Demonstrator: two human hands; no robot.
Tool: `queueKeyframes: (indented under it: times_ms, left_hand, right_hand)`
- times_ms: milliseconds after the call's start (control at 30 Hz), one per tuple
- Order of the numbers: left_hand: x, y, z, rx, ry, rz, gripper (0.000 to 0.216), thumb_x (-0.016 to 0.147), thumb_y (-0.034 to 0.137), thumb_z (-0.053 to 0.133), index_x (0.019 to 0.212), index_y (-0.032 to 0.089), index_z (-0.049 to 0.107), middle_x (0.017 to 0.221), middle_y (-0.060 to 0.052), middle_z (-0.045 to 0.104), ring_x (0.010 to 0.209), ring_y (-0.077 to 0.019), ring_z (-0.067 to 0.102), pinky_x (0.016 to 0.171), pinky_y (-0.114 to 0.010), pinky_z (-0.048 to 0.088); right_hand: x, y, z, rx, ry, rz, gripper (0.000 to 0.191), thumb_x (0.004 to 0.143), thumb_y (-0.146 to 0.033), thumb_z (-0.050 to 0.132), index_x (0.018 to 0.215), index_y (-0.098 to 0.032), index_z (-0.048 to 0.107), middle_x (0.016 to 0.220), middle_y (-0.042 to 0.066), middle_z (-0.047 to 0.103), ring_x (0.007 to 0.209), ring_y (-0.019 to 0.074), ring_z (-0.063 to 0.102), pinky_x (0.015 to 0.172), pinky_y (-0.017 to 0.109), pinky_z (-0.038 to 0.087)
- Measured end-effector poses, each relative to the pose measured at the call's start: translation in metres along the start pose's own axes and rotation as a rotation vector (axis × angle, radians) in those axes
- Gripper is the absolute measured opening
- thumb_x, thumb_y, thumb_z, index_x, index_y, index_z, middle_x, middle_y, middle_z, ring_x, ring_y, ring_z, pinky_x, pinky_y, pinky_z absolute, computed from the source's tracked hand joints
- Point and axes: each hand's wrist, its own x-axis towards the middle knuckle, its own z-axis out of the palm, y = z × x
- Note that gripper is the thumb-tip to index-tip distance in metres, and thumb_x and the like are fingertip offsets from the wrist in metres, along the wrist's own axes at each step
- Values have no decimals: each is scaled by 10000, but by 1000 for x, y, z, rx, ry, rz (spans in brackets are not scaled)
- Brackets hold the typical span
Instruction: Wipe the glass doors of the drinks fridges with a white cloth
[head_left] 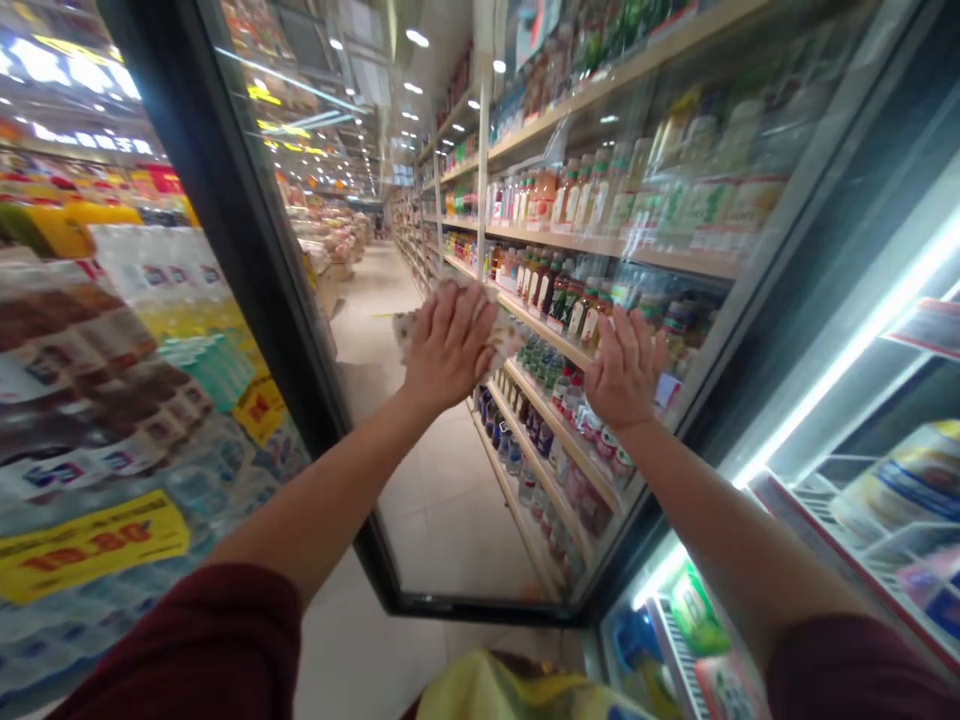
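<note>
An open glass fridge door [420, 500] with a dark frame swings out in front of me. My left hand [448, 343] presses a pale cloth [501, 335] flat against the glass, fingers stretched out over it. My right hand [625, 368] lies flat on the glass to the right, fingers spread and holding nothing. Both sleeves are dark red.
Through the glass I see a shop aisle with wooden shelves [600, 250] of bottled drinks on the right. The lit fridge interior [862, 480] with packaged goods is at the right. Another fridge door [112, 400] with bottles stands at the left. A yellow bag [510, 690] hangs below me.
</note>
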Motion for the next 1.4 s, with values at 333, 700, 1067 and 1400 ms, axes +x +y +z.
queueKeyframes:
  times_ms: [333, 700, 1067, 1400]
  left_hand:
    - [37, 25, -15, 68, 122, -121, 651, 1065, 427, 384, 1652, 154, 310, 1734, -78, 123, 1615, -265, -45, 1345, -517, 19]
    - [45, 4, -47, -16, 70, -35, 641, 1059, 460, 405, 1642, 204, 332, 1730, -28, 148, 1620, -253, -3, 1337, -509, -14]
    - [15, -15, -50, 62, -8, -51, 656, 1019, 495, 414, 1619, 233, 373, 1730, 28, 163, 1623, -240, 24, 1332, -516, -22]
    - [-27, -12, -38, 50, 80, -285, 687, 1008, 497, 384, 1612, 169, 390, 1728, -85, 176, 1618, -315, 14, 1321, -571, 0]
  right_hand:
    - [-3, 3, 0, 46, -13, 16, 574, 953, -254, 405, 1508, -157, 512, 1556, 138, 507, 1554, 265, 335, 1297, 536, 193]
    - [-2, 2, -4, 60, -4, 24, 579, 941, -260, 391, 1495, -150, 517, 1548, 147, 509, 1561, 267, 322, 1291, 536, 211]
    - [-2, 2, -6, 82, 8, 29, 578, 943, -276, 383, 1490, -150, 525, 1546, 150, 510, 1557, 279, 329, 1285, 546, 211]
    - [-3, 2, -6, 78, 21, 15, 579, 943, -256, 405, 1503, -155, 511, 1553, 140, 511, 1554, 264, 343, 1294, 523, 204]
